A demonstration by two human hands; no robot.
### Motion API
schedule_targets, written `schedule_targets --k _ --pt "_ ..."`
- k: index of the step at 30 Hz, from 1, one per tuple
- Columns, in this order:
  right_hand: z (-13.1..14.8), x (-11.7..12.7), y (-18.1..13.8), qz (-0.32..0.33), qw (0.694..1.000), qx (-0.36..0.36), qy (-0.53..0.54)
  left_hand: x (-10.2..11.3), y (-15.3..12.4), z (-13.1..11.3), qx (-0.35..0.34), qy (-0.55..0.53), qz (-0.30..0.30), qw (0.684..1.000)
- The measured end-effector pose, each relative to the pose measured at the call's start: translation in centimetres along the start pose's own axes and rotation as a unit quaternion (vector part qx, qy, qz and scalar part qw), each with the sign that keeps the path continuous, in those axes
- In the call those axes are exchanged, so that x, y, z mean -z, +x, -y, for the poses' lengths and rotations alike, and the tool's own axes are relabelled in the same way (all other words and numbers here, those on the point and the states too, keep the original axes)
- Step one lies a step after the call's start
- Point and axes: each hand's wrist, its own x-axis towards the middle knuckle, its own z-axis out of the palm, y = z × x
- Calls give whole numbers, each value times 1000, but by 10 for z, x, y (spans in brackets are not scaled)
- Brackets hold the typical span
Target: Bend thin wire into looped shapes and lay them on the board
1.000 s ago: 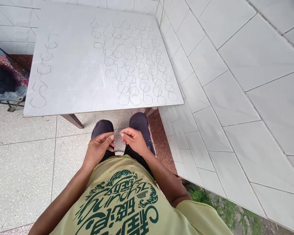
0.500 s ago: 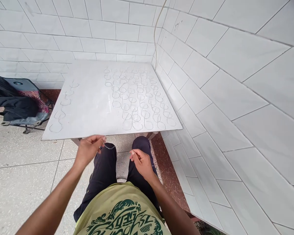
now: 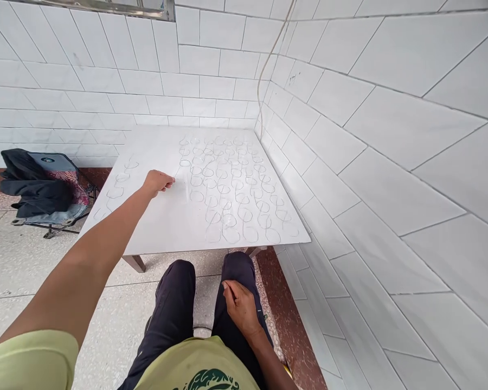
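My left hand [image 3: 159, 182] reaches out over the white tabletop [image 3: 158, 222], thumb and fingers pinched together. From the fingertips a thin curved wire seems to stick out, very faint against the white surface. Just beyond them lies a thin looped wire [image 3: 185, 163], the nearest of the many on the table. My right hand [image 3: 241, 306] rests over my right thigh, its fingers curled in and no object visible in it. Rows of similar loops [image 3: 250, 234] cover the right half of the tabletop. A looser column of curved wires [image 3: 115, 192] runs along the left side, partly behind my left forearm.
White tiled walls [image 3: 390, 179] meet the table at the back and right. A pale cable [image 3: 260, 81] hangs in the corner. On the left stands a folding chair [image 3: 71, 189] with dark cloth [image 3: 40, 195] on it. My knees are just below the table's front edge.
My left hand has moved from above my knee forward over the tabletop with the wire. My right hand has drawn back slightly onto the thigh. The view has tilted up.
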Motion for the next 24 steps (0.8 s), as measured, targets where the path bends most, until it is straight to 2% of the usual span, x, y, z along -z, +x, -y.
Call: schedule_targets --k 7,12,18,24 --pt "-5 -6 7 4 1000 -10 11 -21 58 -5 10 36 -16 999" --pt "-3 -9 11 10 1000 -13 12 -33 86 0 19 61 -37 997" --pt "-5 -13 10 9 1000 2 12 -39 96 0 25 75 -49 996" --pt "-6 -15 9 13 1000 2 1 -32 84 6 14 76 -58 995"
